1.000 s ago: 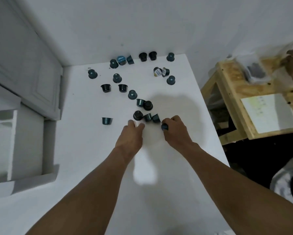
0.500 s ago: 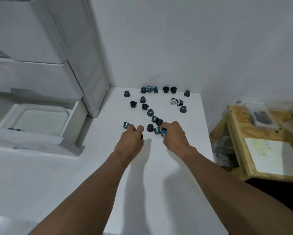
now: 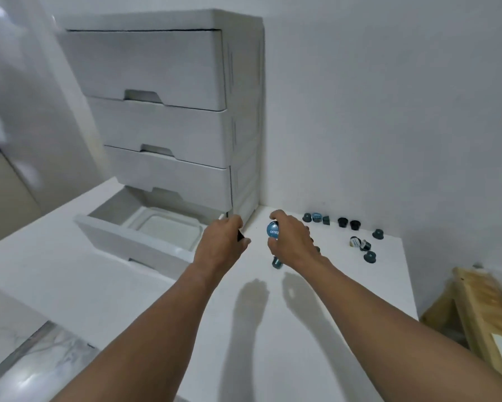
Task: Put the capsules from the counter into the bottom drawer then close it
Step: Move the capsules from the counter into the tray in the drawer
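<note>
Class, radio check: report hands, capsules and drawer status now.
Left hand closed on a dark capsule; right hand holding a blue-lidded capsule. Bottom drawer open. Loose capsules on the counter. Path clear.

Four drawers (image 3: pixel 168 134); about twelve capsules (image 3: pixel 342 222) visible; two hands (image 3: pixel 223 245).

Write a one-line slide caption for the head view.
Both hands, left and right, carry coffee capsules toward the open bottom drawer; others remain on the counter.
</note>
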Demonstrator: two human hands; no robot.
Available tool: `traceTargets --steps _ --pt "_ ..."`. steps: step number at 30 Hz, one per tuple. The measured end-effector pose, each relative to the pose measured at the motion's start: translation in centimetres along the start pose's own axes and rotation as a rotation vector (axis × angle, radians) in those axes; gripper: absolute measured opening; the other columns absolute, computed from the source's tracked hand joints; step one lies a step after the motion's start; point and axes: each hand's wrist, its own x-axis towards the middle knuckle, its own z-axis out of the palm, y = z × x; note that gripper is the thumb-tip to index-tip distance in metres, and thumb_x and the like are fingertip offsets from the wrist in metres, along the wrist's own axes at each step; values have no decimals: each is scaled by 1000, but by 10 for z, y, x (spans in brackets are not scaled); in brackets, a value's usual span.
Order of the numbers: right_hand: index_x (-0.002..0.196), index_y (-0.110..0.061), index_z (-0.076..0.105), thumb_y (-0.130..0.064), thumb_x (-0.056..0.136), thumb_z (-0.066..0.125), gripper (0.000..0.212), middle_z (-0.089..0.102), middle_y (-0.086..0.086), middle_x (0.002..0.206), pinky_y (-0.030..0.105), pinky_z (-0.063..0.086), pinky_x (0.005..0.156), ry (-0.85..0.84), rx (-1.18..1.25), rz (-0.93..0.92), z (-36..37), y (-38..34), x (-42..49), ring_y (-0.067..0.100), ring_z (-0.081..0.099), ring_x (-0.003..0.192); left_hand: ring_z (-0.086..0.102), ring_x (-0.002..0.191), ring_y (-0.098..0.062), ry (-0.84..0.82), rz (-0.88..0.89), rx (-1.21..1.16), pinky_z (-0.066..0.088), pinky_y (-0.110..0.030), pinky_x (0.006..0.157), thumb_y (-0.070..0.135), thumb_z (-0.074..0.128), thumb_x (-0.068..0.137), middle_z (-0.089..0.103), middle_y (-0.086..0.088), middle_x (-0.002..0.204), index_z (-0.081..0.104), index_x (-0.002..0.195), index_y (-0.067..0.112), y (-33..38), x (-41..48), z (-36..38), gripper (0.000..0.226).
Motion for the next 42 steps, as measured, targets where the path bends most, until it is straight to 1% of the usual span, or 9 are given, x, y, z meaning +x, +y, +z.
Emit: traceTargets --steps 4,6,10,13,21,25,32,39,42 --pt "99 -14 49 -6 80 53 21 54 7 99 28 32 69 -4 -1 -76 20 -45 8 24 48 86 56 83 -28 56 -25 0 38 -30 65 23 68 78 63 -8 88 59 91 9 -39 -4 -31 21" --pt "93 -15 47 -5 79 53 18 52 7 98 28 34 70 -9 0 -113 35 -73 9 25 49 87 55 86 -27 63 -29 18 40 -29 70 25 68 77 61 -9 94 61 95 9 -67 -8 -45 25" --pt "106 -13 52 -3 80 55 28 51 6 101 29 38 72 4 2 -165 65 -124 13 25 49 88 55 92 -25 67 -31 20 43 -28 77 24 68 79 57 -9 104 60 105 9 -117 -14 -74 31" --pt "103 -13 54 -3 81 56 24 51 6 100 25 34 69 33 -4 -192 93 -169 18 22 48 83 55 91 -23 79 -29 20 45 -27 78 23 68 80 56 -8 105 59 109 10 -159 -16 -98 32" --pt "107 -15 55 -12 84 61 24 48 5 104 28 42 76 81 -9 -170 146 -246 40 24 53 88 53 87 -18 69 -19 4 45 -24 79 21 68 82 59 -7 107 59 110 11 -253 -3 -134 31" --pt "105 -14 54 -12 82 63 25 55 5 101 35 50 78 91 -26 -136 163 -260 68 23 54 86 57 90 -24 48 -15 -19 51 -33 84 18 69 81 60 -7 106 60 107 11 -283 19 -133 28" --pt "109 -15 59 0 82 60 32 54 5 103 25 39 72 42 -22 -82 195 -252 142 19 50 85 56 97 -21 -5 0 -46 46 -26 84 18 68 83 57 -6 113 60 113 14 -323 84 -109 31" --pt "107 -15 62 -1 78 61 33 55 5 104 29 45 76 -35 27 27 237 -226 206 23 55 93 56 97 -21 -168 21 2 38 -20 78 18 67 83 57 -6 113 58 120 14 -368 154 -73 38" --pt "110 -12 62 -3 78 62 33 62 8 109 29 45 81 -75 46 74 259 -210 214 26 58 101 56 93 -24 -253 34 3 43 -26 77 16 68 81 60 -9 109 60 116 12 -380 170 -52 36"
